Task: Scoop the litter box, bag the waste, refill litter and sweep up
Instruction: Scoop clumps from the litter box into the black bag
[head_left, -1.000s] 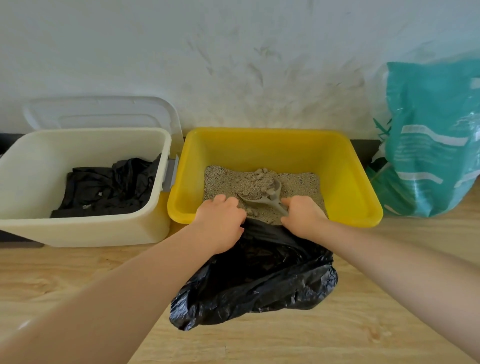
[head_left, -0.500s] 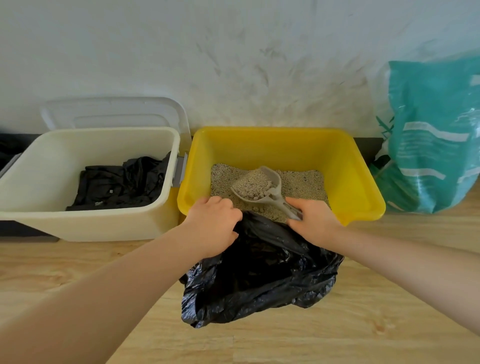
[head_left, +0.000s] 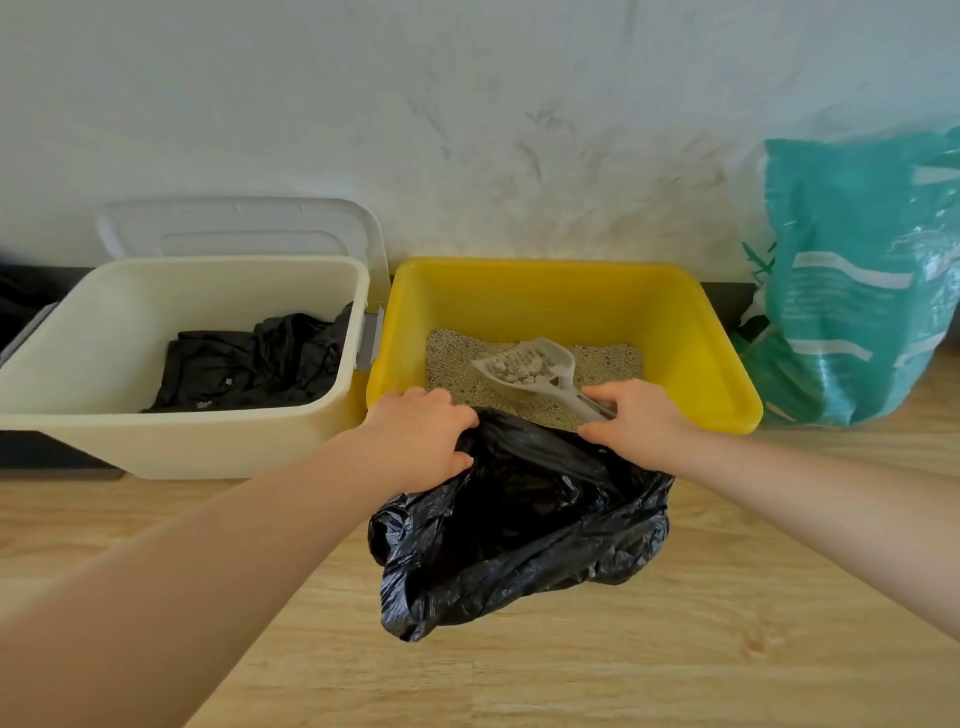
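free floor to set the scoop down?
Bare floor right of the black bag, in front of the teal sack; also below the cream bin. Crowded between the yellow box and the bag, where both hands are.

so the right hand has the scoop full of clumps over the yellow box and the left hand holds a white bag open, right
Not quite: the bag held by the left hand is black, as the head view shows. The right hand does hold the loaded scoop over the yellow box.

Scoop (head_left: 530, 371) handle end hidden inside my right hand (head_left: 636, 418). Black bag (head_left: 519, 525) covers the litter box (head_left: 722, 364) near rim. Teal sack (head_left: 857, 280) cut off at right edge, print too blurred to read.
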